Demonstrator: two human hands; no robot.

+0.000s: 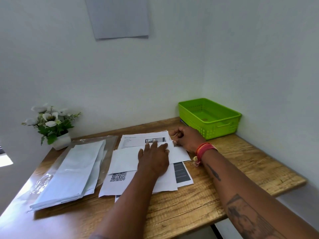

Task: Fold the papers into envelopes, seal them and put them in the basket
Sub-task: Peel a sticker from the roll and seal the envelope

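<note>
Hands (pixel 153 156) flatten envelope (pixel 126 160), lengthwise left-right.

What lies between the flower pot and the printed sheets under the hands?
In the head view, a stack of white envelopes on clear plastic wrapping lies between the white flower pot and the printed paper sheets.

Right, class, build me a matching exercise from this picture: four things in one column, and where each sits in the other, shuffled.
Things
1. green basket
2. flower pot
3. left hand
4. stack of envelopes

Places
A. flat on the white envelope
B. far right corner of the table
C. far left corner
D. on clear plastic, left

Pairs: 1-B, 2-C, 3-A, 4-D
</note>
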